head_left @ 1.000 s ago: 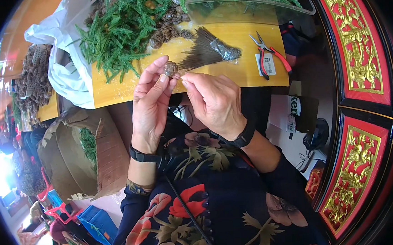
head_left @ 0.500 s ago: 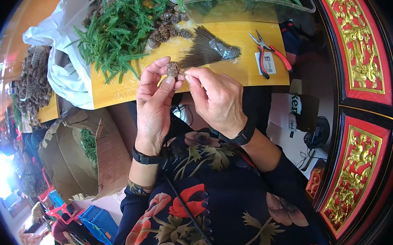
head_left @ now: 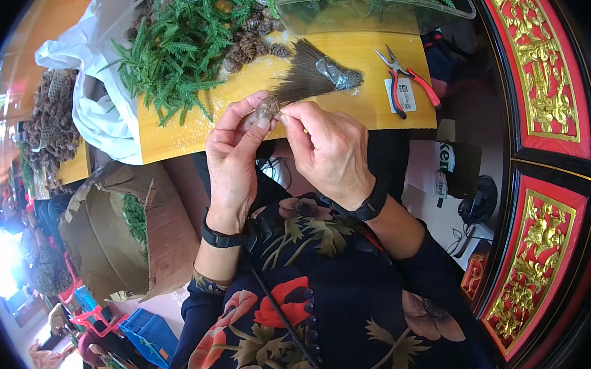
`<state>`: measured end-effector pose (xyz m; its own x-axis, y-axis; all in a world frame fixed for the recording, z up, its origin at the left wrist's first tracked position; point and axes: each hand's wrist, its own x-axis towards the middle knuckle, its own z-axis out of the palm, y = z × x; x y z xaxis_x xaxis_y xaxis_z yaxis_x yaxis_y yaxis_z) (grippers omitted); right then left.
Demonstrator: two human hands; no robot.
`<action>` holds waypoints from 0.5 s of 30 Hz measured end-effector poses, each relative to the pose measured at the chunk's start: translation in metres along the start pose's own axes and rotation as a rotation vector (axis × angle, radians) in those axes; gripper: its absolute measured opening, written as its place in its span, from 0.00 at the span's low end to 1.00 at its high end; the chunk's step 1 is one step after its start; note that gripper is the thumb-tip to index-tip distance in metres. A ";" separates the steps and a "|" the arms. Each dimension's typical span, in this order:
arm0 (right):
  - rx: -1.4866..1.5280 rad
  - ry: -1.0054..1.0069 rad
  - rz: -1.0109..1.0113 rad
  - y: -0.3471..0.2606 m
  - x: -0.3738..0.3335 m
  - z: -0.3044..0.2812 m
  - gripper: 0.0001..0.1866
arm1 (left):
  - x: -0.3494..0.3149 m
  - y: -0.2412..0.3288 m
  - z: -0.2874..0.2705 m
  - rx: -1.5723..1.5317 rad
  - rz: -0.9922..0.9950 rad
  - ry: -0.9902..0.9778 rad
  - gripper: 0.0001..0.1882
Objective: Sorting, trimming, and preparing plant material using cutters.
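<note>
Between the thumb and fingers of my left hand [head_left: 232,156] is a small brown pine cone [head_left: 267,108], held up over the table's near edge. My right hand [head_left: 334,147] is closed in a pinch right beside the cone, on what looks like a thin brown wire at its side; the fingers hide most of it. Just beyond the hands lies a fanned bundle of thin dark brown wires [head_left: 307,72], its right end wrapped in clear plastic. Red-handled pliers [head_left: 405,81] rest with their jaws apart on a white label card [head_left: 401,97] at the right.
Green artificial sprigs [head_left: 177,55] are heaped at the back left, with loose pine cones [head_left: 248,47] beside them. A clear plastic bin [head_left: 366,11] of sprigs stands behind. White plastic bag [head_left: 94,96] and cardboard box [head_left: 117,231] are at left; a carved red-gold panel [head_left: 536,51] borders the right.
Both hands have shifted very slightly to the right, and the pine cone has turned a little in my left fingers. The things on the table lie as before.
</note>
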<state>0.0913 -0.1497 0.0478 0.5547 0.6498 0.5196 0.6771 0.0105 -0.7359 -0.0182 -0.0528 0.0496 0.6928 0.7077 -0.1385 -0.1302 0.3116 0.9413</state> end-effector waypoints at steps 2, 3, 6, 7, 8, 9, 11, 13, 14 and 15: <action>0.006 -0.002 0.022 0.000 0.000 0.000 0.07 | 0.000 0.001 0.000 -0.037 0.005 -0.004 0.16; 0.010 -0.003 0.033 0.000 0.000 0.000 0.07 | 0.000 0.001 0.000 -0.055 0.007 -0.006 0.16; -0.008 -0.019 0.051 -0.001 -0.001 -0.002 0.07 | 0.000 0.003 0.006 -0.167 -0.016 -0.001 0.15; -0.017 -0.027 0.059 -0.001 -0.001 -0.002 0.07 | 0.000 0.003 0.007 -0.222 -0.028 0.001 0.14; -0.017 -0.027 0.060 -0.001 -0.001 -0.002 0.07 | 0.000 0.003 0.006 -0.222 -0.028 0.001 0.14; -0.005 -0.017 0.052 -0.001 -0.001 -0.001 0.07 | 0.001 0.001 0.004 -0.212 -0.033 0.002 0.14; 0.019 0.003 0.038 0.000 -0.001 0.001 0.06 | 0.003 0.000 -0.001 -0.191 -0.043 0.002 0.13; 0.028 0.013 0.034 0.002 -0.001 0.001 0.06 | 0.005 0.001 -0.005 -0.211 -0.038 -0.014 0.12; 0.037 0.022 0.030 0.003 -0.001 0.002 0.06 | 0.006 0.002 -0.006 -0.230 -0.032 -0.029 0.12; 0.046 0.031 0.027 0.003 -0.001 0.002 0.05 | 0.007 0.003 -0.007 -0.249 -0.027 -0.044 0.12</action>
<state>0.0921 -0.1488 0.0438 0.5876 0.6265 0.5121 0.6392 0.0287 -0.7685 -0.0190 -0.0428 0.0490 0.7277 0.6706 -0.1440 -0.2784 0.4807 0.8315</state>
